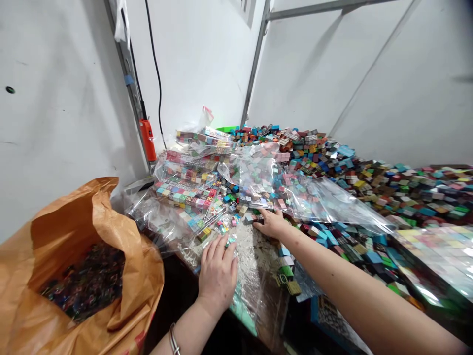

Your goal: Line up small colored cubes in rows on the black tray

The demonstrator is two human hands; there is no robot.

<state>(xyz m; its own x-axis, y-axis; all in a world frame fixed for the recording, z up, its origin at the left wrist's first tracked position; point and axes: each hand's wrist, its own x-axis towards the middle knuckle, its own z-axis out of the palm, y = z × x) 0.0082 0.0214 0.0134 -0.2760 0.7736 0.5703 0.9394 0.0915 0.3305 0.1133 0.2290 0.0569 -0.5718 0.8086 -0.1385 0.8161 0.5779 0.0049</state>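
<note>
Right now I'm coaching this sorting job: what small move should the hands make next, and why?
Probably close the right hand on the loose cubes at its fingertips and draw them back. The left hand lies flat on the clear plastic sheet, pinning it, and neither hand grips anything yet.

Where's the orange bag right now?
In the head view the orange bag sits at the lower left, open, against the white wall, just left of the left hand and below the clear packs of coloured cubes.
</note>
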